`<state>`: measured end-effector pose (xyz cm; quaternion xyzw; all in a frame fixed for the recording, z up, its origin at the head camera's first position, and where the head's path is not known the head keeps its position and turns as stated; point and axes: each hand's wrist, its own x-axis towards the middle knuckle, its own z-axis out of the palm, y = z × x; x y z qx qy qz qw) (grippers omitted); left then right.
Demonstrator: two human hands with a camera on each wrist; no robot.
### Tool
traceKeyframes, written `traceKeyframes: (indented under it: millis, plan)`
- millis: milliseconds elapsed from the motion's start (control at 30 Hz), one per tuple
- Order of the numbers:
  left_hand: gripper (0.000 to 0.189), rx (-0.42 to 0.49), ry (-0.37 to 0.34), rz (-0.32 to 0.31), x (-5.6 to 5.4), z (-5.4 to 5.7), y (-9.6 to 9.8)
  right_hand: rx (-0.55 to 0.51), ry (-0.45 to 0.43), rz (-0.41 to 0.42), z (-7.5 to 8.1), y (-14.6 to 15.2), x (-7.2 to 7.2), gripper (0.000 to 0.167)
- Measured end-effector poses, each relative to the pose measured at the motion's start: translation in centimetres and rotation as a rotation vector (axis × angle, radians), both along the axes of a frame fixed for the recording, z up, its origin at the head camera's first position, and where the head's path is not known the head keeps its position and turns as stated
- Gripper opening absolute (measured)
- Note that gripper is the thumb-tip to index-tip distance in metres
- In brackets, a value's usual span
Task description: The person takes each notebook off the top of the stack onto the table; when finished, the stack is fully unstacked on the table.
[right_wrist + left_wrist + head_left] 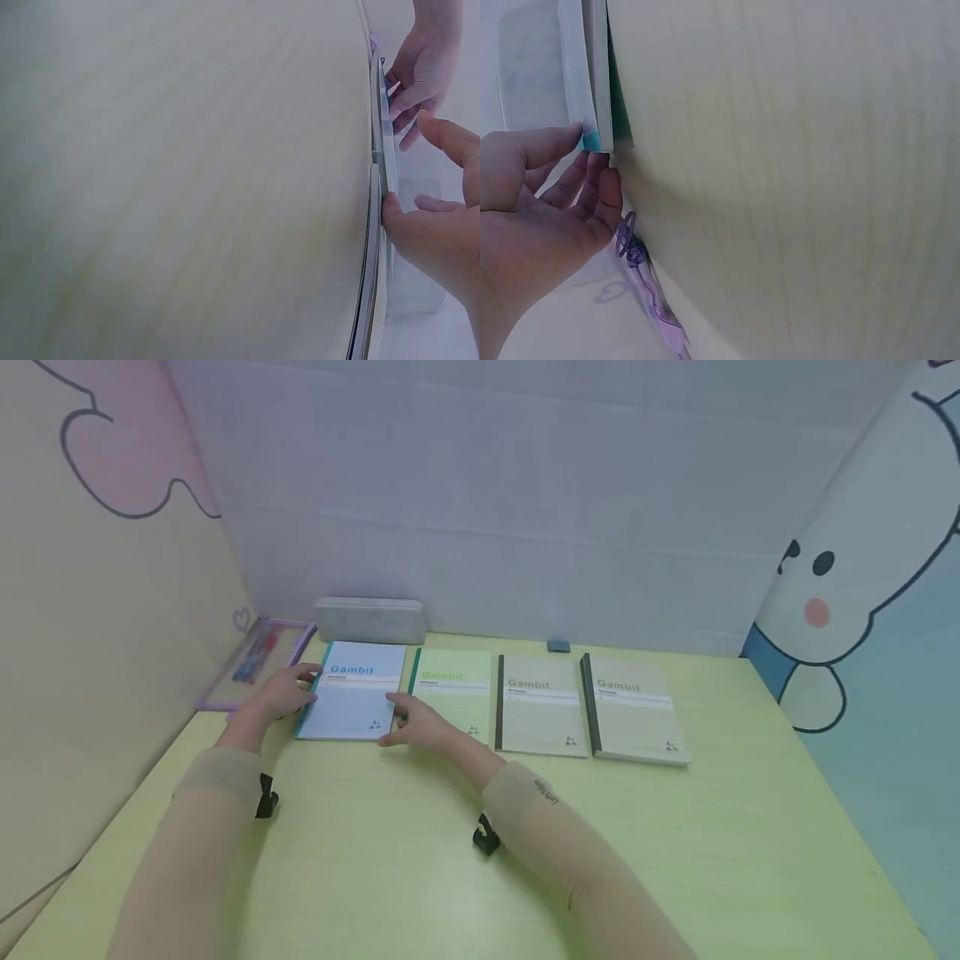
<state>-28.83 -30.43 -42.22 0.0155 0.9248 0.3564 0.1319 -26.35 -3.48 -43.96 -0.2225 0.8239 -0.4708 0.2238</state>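
The blue notebook (352, 693), marked "Gambit", lies at the left of a row of notebooks. My left hand (287, 691) is at its teal spine, fingers bent; in the left wrist view the hand (562, 184) has thumb and fingertips about the spine's end. At the notebook's lower right corner is my right hand (420, 725), its thumb and index finger spread. The right wrist view shows that hand (442, 225) with one digit touching the edge and another raised. Partly behind my right hand lies a green notebook (453, 672).
A grey notebook (540, 718) and a thicker grey stack (637, 718) lie to the right. Behind the row stand a pale case (370, 621) and a small dark block (558, 646). A purple-edged clear pouch (288, 652) with pens is at the left wall.
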Motion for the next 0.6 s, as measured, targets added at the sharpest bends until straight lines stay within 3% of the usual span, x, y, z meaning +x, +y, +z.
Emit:
traceKeyframes:
  millis: [133, 267, 600]
  plan:
    - [0.061, -0.072, 0.029, -0.026, 0.0, 0.5, 0.5, 0.030, 0.015, 0.031, 0.8, 0.4, 0.4, 0.087]
    - [0.060, -0.112, 0.102, -0.067, 0.0, 1.5, 1.1, -0.009, -0.002, 0.058, 1.9, 1.3, 0.7, 0.087]
    - [0.059, -0.121, 0.261, -0.122, -0.2, 4.4, 4.3, -0.052, 0.131, 0.106, 5.4, 6.1, 0.4, 0.081]
